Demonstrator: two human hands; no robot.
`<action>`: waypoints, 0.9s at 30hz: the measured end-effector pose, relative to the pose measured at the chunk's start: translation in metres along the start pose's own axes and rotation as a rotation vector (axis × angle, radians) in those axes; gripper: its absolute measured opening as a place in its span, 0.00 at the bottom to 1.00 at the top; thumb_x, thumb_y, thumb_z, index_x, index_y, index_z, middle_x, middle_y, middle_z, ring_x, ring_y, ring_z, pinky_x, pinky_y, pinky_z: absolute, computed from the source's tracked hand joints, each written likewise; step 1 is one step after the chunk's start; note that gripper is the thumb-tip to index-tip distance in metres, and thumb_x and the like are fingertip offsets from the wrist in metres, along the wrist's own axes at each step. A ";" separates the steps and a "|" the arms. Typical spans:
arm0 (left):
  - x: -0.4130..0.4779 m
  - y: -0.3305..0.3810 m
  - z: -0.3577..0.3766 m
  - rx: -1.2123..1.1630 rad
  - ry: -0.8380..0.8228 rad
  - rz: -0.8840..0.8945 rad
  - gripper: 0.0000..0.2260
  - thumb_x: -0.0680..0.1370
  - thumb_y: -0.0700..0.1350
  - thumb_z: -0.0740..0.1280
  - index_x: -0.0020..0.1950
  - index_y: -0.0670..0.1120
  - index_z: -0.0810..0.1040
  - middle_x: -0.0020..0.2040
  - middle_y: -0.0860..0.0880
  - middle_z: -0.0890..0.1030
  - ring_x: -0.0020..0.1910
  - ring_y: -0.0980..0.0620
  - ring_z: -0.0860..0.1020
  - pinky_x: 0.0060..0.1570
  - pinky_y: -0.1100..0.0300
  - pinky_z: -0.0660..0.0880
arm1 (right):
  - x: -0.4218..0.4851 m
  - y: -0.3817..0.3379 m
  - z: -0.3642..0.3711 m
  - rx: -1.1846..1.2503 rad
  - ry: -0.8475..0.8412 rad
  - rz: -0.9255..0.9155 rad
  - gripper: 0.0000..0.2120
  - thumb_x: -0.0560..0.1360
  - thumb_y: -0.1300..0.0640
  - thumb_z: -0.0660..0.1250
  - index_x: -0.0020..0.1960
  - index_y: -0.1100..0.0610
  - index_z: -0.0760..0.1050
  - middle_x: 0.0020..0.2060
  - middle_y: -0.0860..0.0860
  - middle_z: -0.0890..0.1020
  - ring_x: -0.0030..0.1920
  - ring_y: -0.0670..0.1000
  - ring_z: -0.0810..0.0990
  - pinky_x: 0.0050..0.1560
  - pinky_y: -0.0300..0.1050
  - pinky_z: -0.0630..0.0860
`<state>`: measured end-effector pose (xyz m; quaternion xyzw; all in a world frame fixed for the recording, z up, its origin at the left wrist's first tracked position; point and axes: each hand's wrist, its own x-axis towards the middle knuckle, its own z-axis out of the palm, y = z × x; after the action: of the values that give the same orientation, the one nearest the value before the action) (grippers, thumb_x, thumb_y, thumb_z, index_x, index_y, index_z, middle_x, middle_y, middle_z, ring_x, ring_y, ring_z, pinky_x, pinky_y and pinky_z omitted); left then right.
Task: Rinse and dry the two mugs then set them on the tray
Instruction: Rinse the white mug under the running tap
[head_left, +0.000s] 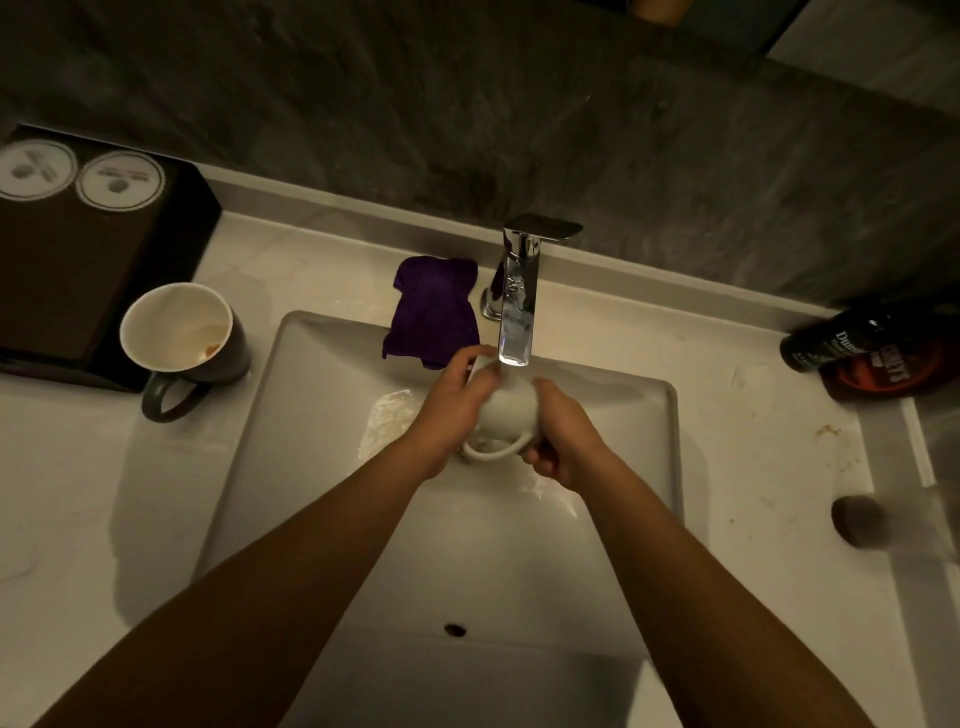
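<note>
A white mug (506, 410) lies on its side over the sink basin (322, 467), directly under the spout of the chrome faucet (517, 306), with its handle toward me. My left hand (454, 405) grips its left side near the rim and my right hand (563, 436) grips its right side. A dark grey mug (182, 338) with a stained white inside stands upright on the counter to the left of the sink. A dark tray (78, 270) lies at the far left behind that mug. A purple cloth (434, 312) hangs over the sink's back edge.
Two round white lids (78, 174) rest on the tray's far end. Dark bottles (872, 348) lie on the counter at the right, near a small dark round object (860, 521). A grey stone wall runs behind the counter.
</note>
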<state>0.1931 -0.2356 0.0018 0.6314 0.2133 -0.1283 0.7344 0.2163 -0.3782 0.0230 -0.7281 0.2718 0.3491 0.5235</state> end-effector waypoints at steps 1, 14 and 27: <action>0.002 0.001 0.001 -0.018 0.012 -0.101 0.12 0.83 0.57 0.64 0.65 0.56 0.75 0.60 0.47 0.82 0.56 0.46 0.82 0.48 0.53 0.79 | 0.003 0.004 0.002 -0.031 0.041 -0.081 0.24 0.81 0.41 0.54 0.49 0.61 0.77 0.35 0.62 0.81 0.25 0.55 0.75 0.24 0.41 0.65; 0.003 0.015 0.006 -0.028 0.111 -0.338 0.17 0.84 0.61 0.57 0.62 0.52 0.78 0.62 0.44 0.81 0.59 0.43 0.80 0.64 0.43 0.77 | 0.003 0.011 0.011 -0.030 0.180 -0.207 0.18 0.82 0.48 0.52 0.49 0.57 0.75 0.41 0.61 0.82 0.31 0.57 0.80 0.23 0.44 0.72; 0.000 0.008 0.008 -0.027 0.157 -0.347 0.19 0.82 0.63 0.62 0.58 0.50 0.80 0.53 0.47 0.83 0.55 0.44 0.82 0.55 0.49 0.80 | 0.003 0.018 0.016 -0.125 0.297 -0.324 0.18 0.79 0.43 0.54 0.49 0.55 0.74 0.44 0.57 0.82 0.40 0.58 0.83 0.36 0.56 0.83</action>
<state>0.1982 -0.2423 0.0098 0.5832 0.3773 -0.2005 0.6908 0.2011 -0.3686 0.0070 -0.8367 0.2032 0.1657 0.4809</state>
